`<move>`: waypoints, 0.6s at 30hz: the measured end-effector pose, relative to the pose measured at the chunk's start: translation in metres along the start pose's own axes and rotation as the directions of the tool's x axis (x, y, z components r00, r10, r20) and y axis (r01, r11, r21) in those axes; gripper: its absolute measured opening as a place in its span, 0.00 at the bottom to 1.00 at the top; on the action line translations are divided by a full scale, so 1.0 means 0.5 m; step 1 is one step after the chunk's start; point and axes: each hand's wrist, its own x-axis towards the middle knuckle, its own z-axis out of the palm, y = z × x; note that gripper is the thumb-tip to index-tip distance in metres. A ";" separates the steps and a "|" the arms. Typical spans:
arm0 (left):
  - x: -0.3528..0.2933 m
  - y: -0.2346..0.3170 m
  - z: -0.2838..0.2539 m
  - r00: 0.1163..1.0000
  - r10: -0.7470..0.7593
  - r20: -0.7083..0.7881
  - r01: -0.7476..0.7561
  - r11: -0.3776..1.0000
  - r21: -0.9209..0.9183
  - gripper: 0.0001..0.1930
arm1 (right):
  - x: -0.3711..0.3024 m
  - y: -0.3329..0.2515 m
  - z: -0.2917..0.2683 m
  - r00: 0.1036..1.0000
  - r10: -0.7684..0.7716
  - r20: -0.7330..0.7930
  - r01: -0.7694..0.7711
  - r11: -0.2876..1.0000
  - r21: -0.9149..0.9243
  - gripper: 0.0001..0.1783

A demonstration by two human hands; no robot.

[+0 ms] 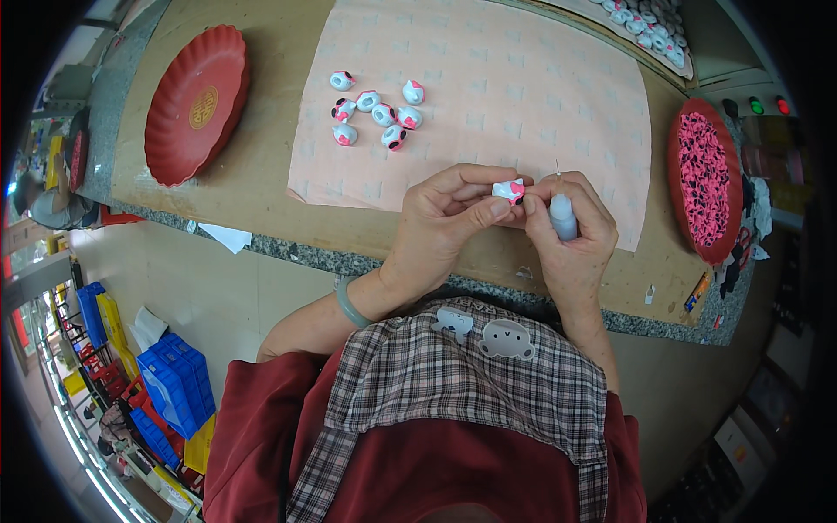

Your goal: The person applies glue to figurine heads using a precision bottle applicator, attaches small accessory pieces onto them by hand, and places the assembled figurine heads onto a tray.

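Observation:
Between the fingertips of my left hand (440,213) is a small white figurine head (504,189) with a pink bow and a black patch. My right hand (580,240) holds a small squeeze bottle (562,218), translucent with a thin needle tip pointing away from me. Its thumb and forefinger also meet the side of the figurine head; whether they pinch a small part there I cannot make out. Farther left, several similar white heads (383,114) with pink and black parts lie loosely grouped on a pale pink sheet (523,96).
A red scalloped dish (174,131) stands at the left. The red tray (677,192) on the right holds many small pink and black pieces (704,174). More white heads (649,30) lie at the far right. An orange-and-blue tube (697,292) rests near the table's front right corner.

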 end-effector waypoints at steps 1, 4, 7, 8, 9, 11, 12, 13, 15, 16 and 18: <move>0.000 0.000 0.000 1.000 0.000 -0.001 0.000 1.000 0.001 0.14 | 0.001 0.001 -0.001 1.000 -0.002 0.009 0.002 1.000 0.004 0.03; -0.001 -0.004 -0.001 0.999 0.039 -0.014 -0.038 0.998 0.059 0.14 | 0.002 0.006 0.001 1.000 -0.001 0.020 0.001 1.000 -0.001 0.03; 0.001 -0.002 0.006 0.998 0.059 -0.008 -0.059 0.996 0.063 0.14 | 0.001 0.006 0.001 1.000 0.005 0.025 -0.005 1.000 0.006 0.03; 0.001 -0.001 0.007 0.998 0.069 -0.004 -0.069 0.995 0.065 0.14 | 0.001 0.005 0.001 1.000 0.009 0.024 -0.009 1.000 0.016 0.03; 0.001 -0.001 0.007 0.998 0.069 -0.003 -0.068 0.996 0.065 0.14 | 0.001 0.005 0.000 1.000 0.013 0.023 -0.014 1.000 0.026 0.03; -0.002 0.000 0.002 0.999 0.033 0.000 -0.033 0.998 0.045 0.14 | 0.002 0.007 -0.001 1.000 0.019 0.024 -0.020 1.000 0.023 0.04; -0.003 -0.001 0.000 1.000 0.016 0.001 -0.016 0.999 0.036 0.14 | 0.002 0.008 -0.001 0.999 0.025 0.025 -0.025 0.999 0.020 0.05; -0.003 -0.002 -0.001 1.000 0.016 0.001 -0.016 0.999 0.036 0.14 | 0.002 0.010 -0.001 0.999 0.030 0.026 -0.030 0.999 0.018 0.06; -0.003 -0.005 -0.003 1.000 -0.004 0.003 0.004 1.000 -0.018 0.14 | 0.000 0.009 -0.002 0.998 0.063 0.030 -0.064 0.997 0.045 0.06; -0.002 -0.006 -0.004 1.000 -0.014 0.006 0.014 0.999 -0.045 0.14 | 0.000 0.008 -0.003 0.995 0.095 0.034 -0.097 0.993 0.072 0.06; -0.001 -0.007 -0.004 1.000 -0.016 0.001 0.016 0.999 -0.050 0.14 | 0.001 0.008 -0.005 0.991 0.127 0.039 -0.130 0.987 0.098 0.06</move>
